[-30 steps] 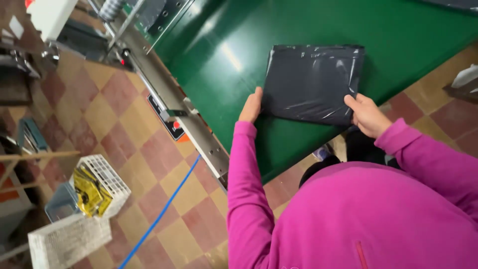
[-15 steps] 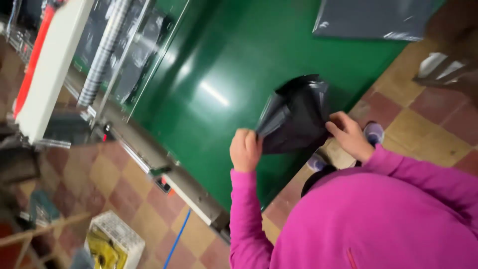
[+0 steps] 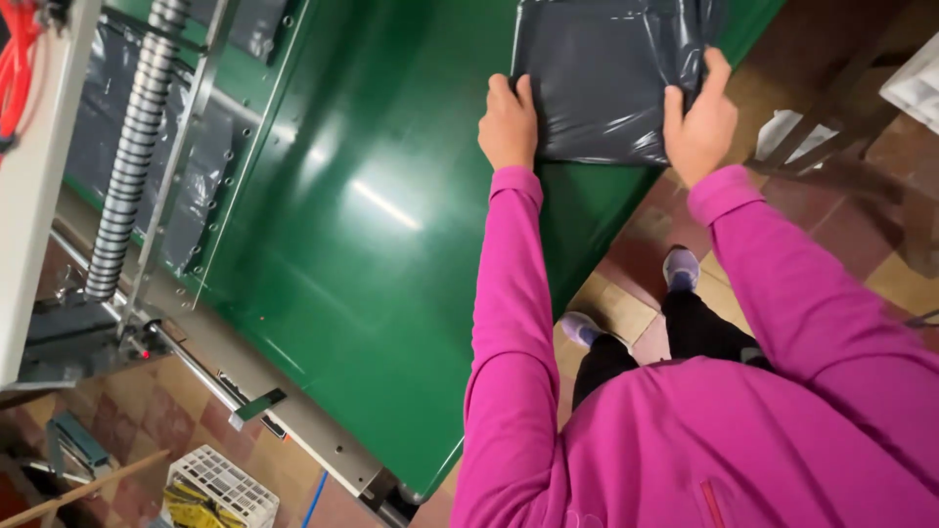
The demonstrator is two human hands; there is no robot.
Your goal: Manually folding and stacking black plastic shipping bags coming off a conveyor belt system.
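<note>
Dark grey bag (image 3: pixel 606 78): glossy plastic film, roughly rectangular, wrinkled, with bright highlights along the creases. It lies flat on the green belt (image 3: pixel 372 225), at the belt's edge nearest the person; its far end is cut off by the picture edge.

Left hand (image 3: pixel 509 122): rests on the bag's left near corner, fingers curled over the edge; a grip proper cannot be confirmed. Right hand (image 3: pixel 699 122): on the bag's right near corner, thumb and fingers spread, pinching the film. Both sleeves are magenta knit.

Belt: smooth, shiny, dark green, a streak of light reflected across it. Along the belt's left side runs a perforated metal rail (image 3: pixel 210 156); beyond it stand a ribbed grey hose (image 3: pixel 127 166) and a white panel (image 3: pixel 39 196).

Below the belt's lower left corner, on the tiled floor, stands a white lattice crate (image 3: pixel 220 484), holding something yellow (image 3: pixel 196 506); what it is cannot be made out.
</note>
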